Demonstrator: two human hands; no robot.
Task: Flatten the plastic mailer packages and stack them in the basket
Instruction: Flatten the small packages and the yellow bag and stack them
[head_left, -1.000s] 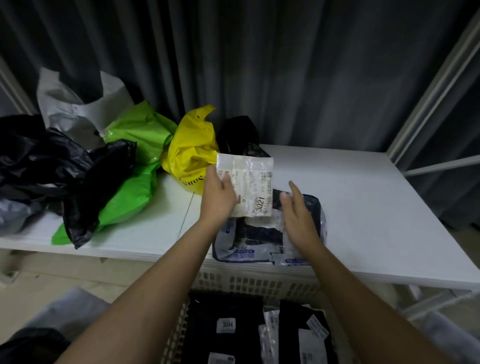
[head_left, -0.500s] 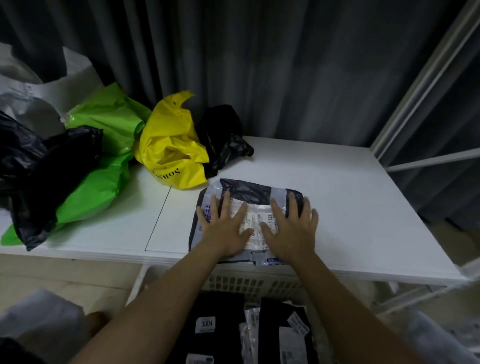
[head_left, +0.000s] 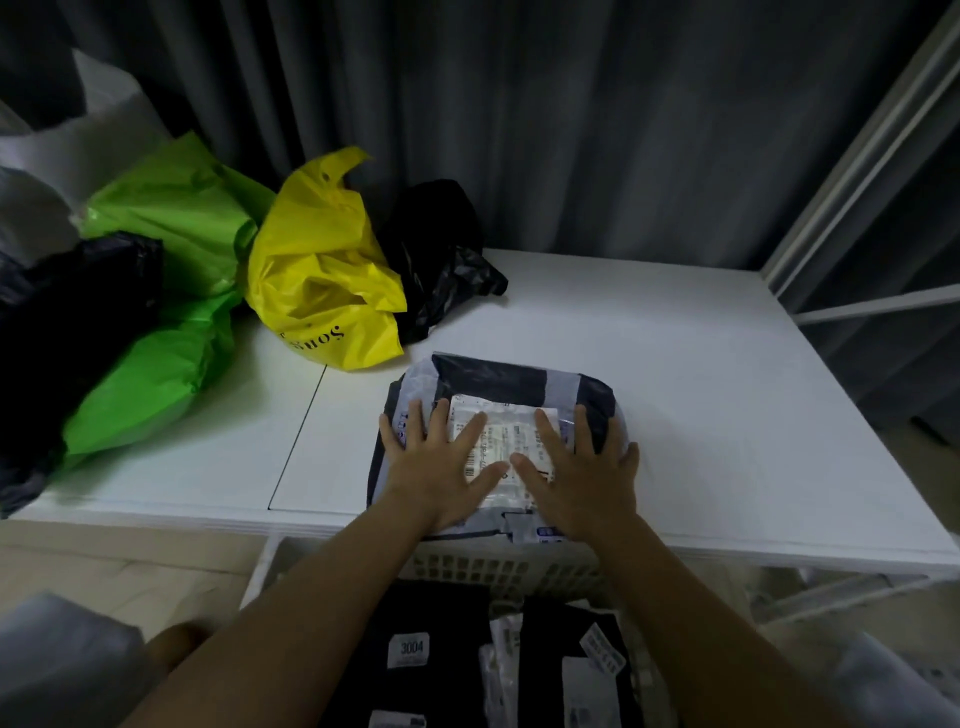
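A dark plastic mailer (head_left: 511, 382) with grey edges and a white shipping label (head_left: 503, 431) lies flat near the front edge of the white table (head_left: 727, 415). My left hand (head_left: 439, 467) presses on its left half with fingers spread and straight. My right hand (head_left: 579, 475) presses on the right half the same way. Below the table edge stands a white perforated basket (head_left: 498, 569) holding flat black mailers (head_left: 431, 654) with white labels.
A heap of crumpled bags lies on the table's left: a yellow bag (head_left: 324, 265), green bags (head_left: 171, 291), black bags (head_left: 72, 312) and a white one (head_left: 78, 140). Another black bag (head_left: 441, 249) sits behind the yellow. Grey curtains hang behind; a white frame (head_left: 857, 171) stands right.
A second ago my left hand held the label flap up; it has been folded down, and both hands now press flat on the mailer.
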